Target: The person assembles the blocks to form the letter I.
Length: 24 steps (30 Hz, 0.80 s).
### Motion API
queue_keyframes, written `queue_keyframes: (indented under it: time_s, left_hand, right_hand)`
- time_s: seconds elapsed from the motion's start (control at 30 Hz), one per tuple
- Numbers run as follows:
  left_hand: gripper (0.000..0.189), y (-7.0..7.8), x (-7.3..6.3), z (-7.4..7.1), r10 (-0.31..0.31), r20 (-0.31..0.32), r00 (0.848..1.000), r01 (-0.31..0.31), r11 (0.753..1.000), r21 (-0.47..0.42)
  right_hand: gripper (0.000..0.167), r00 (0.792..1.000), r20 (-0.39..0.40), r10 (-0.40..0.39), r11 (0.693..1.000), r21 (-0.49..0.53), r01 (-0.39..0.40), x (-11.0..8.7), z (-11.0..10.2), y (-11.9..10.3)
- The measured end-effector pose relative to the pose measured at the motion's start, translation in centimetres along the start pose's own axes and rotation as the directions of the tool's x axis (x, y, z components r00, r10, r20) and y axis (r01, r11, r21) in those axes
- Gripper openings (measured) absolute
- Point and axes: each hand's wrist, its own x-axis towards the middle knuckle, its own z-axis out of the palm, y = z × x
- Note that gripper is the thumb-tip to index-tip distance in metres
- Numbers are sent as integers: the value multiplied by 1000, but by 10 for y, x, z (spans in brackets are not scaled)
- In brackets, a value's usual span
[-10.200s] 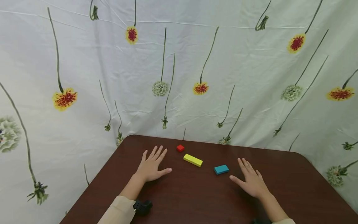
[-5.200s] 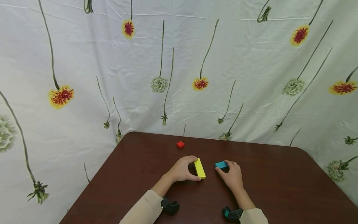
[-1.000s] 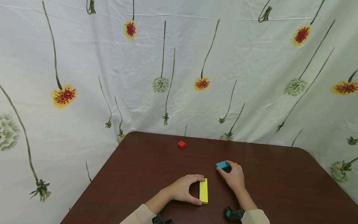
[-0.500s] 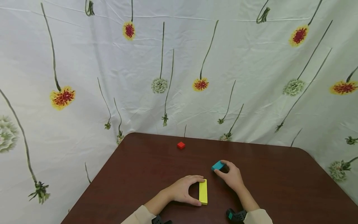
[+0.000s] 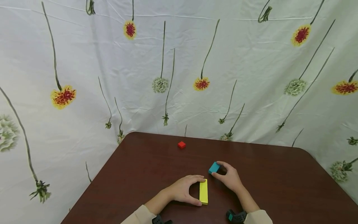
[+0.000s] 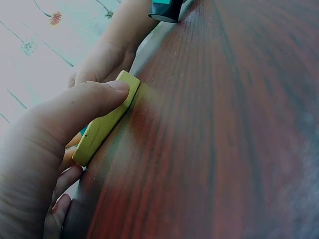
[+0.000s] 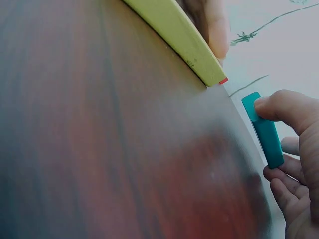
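Observation:
A long yellow block (image 5: 203,192) lies near the middle of the dark table. My left hand (image 5: 184,189) grips it by its two ends, thumb at the near end and fingers at the far end. Just beyond and to the right, my right hand (image 5: 230,178) pinches a shorter blue block (image 5: 214,167) between thumb and fingers. In the right wrist view the blue block (image 7: 264,130) stands apart from the yellow block (image 7: 179,37). In the left wrist view my thumb presses the near end of the yellow block (image 6: 107,122), which largely hides the blue one.
A small red block (image 5: 181,145) sits farther back, near the table's (image 5: 151,158) far edge. Behind the table hangs a white cloth (image 5: 134,68) printed with flowers. A dark strap with a camera (image 5: 236,215) is on my right wrist.
Over the last second my right hand has turned the blue block and brought it left, closer to the yellow block. The left hand and the yellow block have stayed put.

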Motion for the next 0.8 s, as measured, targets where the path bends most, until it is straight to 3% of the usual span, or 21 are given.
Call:
queue_keyframes:
  time_s: [0.43,0.8]
  left_hand:
    - [72,-1,-2,2,-56,11,998,56,998,-18]
    - [71,-2,0,1,-4,-20,1000,4,1000,-2]
  right_hand:
    - [51,1000,26,-11,999,51,10,-1,9,-1]
    - [50,998,50,-47,997,56,44,-9,4,-12]
